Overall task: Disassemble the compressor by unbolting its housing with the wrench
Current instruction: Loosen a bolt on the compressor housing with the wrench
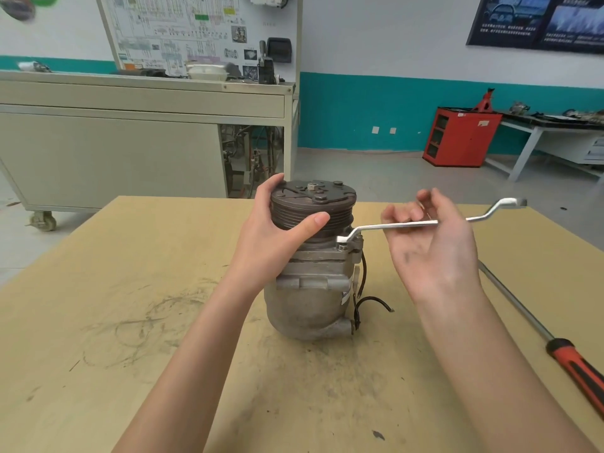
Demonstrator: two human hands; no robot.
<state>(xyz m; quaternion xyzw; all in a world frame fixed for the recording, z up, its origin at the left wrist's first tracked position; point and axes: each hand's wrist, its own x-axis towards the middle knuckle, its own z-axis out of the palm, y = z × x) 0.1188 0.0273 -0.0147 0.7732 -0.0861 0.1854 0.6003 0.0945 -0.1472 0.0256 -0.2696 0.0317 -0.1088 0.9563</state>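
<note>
- Head view: the compressor [310, 289] stands upright in the middle of the table [130, 322], with its dark round pulley [310, 207] on top.
- The left hand [281, 230] grips the pulley, thumb in front and fingers round the back. It looks like it is holding the compressor steady.
- The right hand [431, 243] is turned palm up, with its fingers curled loosely round the middle of the wrench [408, 224].
- The ring end of the wrench sits on a bolt [342, 246] at the edge of the housing, just under the pulley.
- That bolt is still in its place, and the housing parts are still shut tight together.
- No loose bolts show on the table, so the job looks to be near its start.
- Still to do, most likely: turn this bolt out, do the other bolts too, then pull the housing apart.
- A screwdriver [555, 341] with a red and black handle lies on the table's right side, and no hand is touching it.
</note>
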